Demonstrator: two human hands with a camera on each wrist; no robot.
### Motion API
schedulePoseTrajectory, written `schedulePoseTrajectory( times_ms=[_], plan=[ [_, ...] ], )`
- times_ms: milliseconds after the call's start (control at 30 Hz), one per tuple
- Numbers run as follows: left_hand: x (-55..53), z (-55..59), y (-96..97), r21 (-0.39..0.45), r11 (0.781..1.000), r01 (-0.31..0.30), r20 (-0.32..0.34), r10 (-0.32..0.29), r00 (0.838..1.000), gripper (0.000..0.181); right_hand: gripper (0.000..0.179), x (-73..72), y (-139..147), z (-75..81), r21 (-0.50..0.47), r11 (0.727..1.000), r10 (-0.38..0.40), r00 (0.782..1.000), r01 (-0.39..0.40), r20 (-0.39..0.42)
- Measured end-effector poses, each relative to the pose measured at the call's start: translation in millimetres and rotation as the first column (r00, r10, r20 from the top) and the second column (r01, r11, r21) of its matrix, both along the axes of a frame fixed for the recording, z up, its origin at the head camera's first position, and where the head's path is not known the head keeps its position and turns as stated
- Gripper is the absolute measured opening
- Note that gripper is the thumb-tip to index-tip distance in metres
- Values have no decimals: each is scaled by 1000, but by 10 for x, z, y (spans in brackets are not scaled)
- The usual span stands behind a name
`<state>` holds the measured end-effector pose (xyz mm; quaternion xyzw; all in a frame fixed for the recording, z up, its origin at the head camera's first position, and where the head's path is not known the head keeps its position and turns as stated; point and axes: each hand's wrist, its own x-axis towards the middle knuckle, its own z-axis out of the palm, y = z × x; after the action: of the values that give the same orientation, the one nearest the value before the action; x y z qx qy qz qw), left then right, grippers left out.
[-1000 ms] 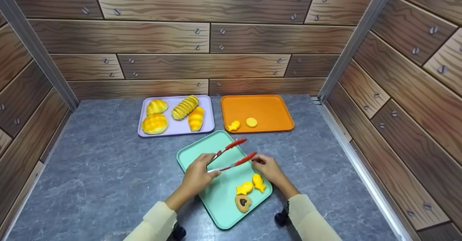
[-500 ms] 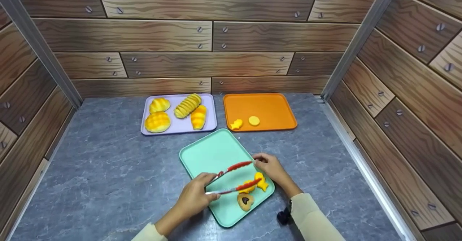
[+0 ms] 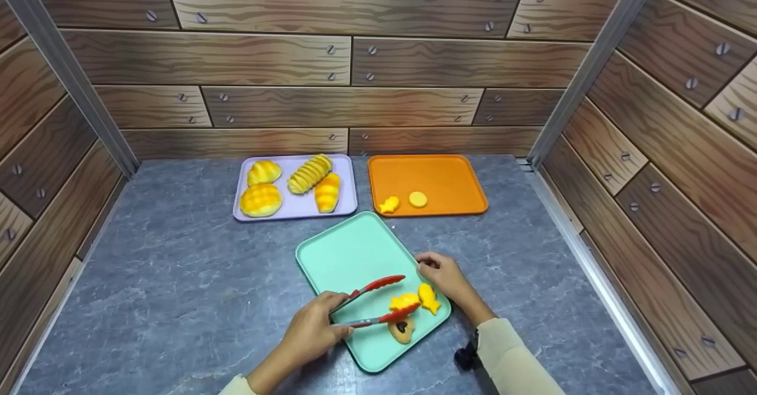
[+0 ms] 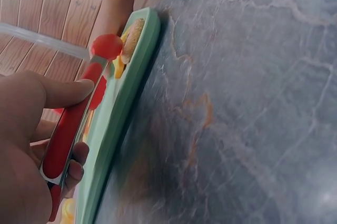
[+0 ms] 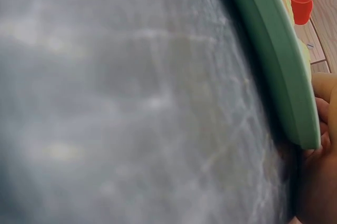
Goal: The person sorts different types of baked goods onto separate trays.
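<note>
My left hand [image 3: 310, 331] holds red-tipped metal tongs [image 3: 385, 281] over a mint-green tray [image 3: 349, 242]. The tongs are spread apart, with nothing pinched between them. Their nearer tip overlaps a heart-shaped cookie [image 3: 403, 336] with a dark centre and a yellow fish-shaped piece [image 3: 404, 300]; whether it touches either I cannot tell. Another yellow fish-shaped piece [image 3: 429, 299] lies to their right, by the tray's edge. My right hand [image 3: 447, 278] grips the tray's right rim. In the left wrist view, thumb and fingers wrap the tongs' red handle [image 4: 67, 134].
Behind stands a lilac tray [image 3: 293, 207] with several bread rolls [image 3: 261, 200]. Right of it, an orange tray [image 3: 440, 176] bears a small yellow fish shape [image 3: 390, 205] and a round yellow piece [image 3: 418, 199]. Wood-patterned walls [image 3: 272, 58] enclose the grey marbled surface [image 3: 177, 265].
My left hand has brought the tongs nearer to me, from mid-tray to above the fish pieces and heart cookie. The right hand stays at the tray's rim.
</note>
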<state>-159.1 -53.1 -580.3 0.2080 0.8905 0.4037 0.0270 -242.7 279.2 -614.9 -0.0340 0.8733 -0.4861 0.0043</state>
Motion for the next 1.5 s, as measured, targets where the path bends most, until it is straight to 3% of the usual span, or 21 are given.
schedulePoseTrajectory(
  times_ms=[267,633,1500],
  plan=[
    [-54,31,-104,-9,1000,-27,-22,26,999,56,21,7,6,2,-25,1000,5,1000,-5,5],
    [-112,-45,-163,-20,1000,-9,-10,9,1000,50,22,14,5,7,0,1000,-3,1000,3,17],
    [-123,-120,-188,57,997,-51,-9,51,999,48,20,4,-13,0,-9,1000,-9,1000,9,-16]
  ],
)
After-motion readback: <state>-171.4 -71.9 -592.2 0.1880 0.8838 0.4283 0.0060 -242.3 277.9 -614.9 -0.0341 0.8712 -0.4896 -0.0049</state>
